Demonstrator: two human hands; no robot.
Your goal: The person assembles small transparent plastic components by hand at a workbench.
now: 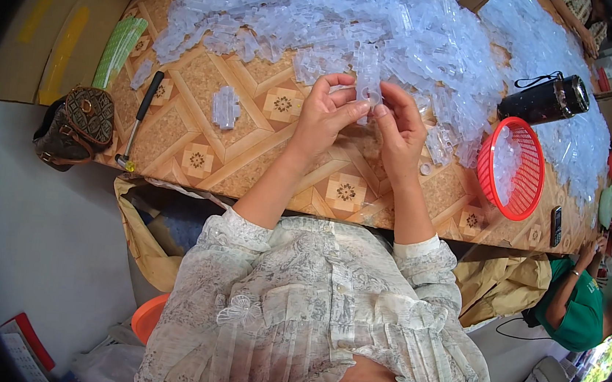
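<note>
Between my two hands I hold a clear plastic piece (368, 70), long and flat with a rounded lower end, upright above the table's near middle. My left hand (329, 108) pinches its lower end from the left, thumb and fingers closed. From the other side my right hand (401, 123) grips the same end with thumb and fingertips. Beyond them spreads a large heap of similar clear plastic pieces (279, 12). A small stack of clear pieces (225, 107) lies apart on the patterned table (250, 160), left of my left hand. Further loose pieces (439, 145) lie right of my right hand.
To the right stand a red plastic basket (483, 167) with clear parts inside, a black flask (547, 100) lying down and a phone (556, 226). A hammer (145, 105), a patterned bag (80, 125) and a cardboard box (24, 24) are left. A co-worker in green (580, 309) sits right.
</note>
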